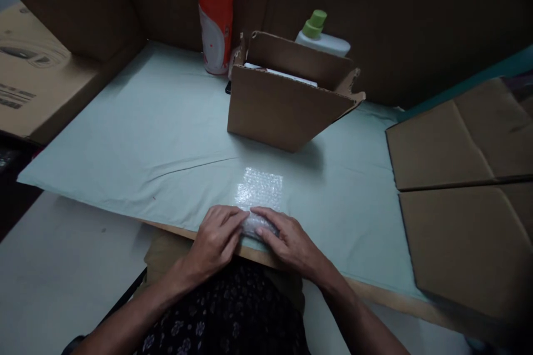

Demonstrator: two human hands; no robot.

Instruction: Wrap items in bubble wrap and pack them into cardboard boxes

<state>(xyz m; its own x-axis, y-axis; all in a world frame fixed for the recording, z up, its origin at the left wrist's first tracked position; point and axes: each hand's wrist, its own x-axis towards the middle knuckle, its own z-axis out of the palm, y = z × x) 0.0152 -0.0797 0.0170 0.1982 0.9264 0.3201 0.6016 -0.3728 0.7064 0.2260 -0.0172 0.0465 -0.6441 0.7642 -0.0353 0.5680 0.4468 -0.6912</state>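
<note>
A sheet of bubble wrap point(261, 187) lies near the front edge of the table, its far end flat and its near end rolled into a bundle point(253, 225). What the roll contains, if anything, I cannot make out. My left hand point(220, 232) is closed on the left end of the roll, fingers pressed together. My right hand point(288, 237) grips the right end, thumb on the near side and fingers over the top.
An upright cardboard box point(283, 108) with raised flaps holds something white. Behind it stand an orange-and-white bottle point(215, 16) and a white bottle with a green cap point(322, 39). Large cartons flank the table, one at left point(37, 66), others at right point(462, 244). Pale cloth point(166, 122) covers the tabletop.
</note>
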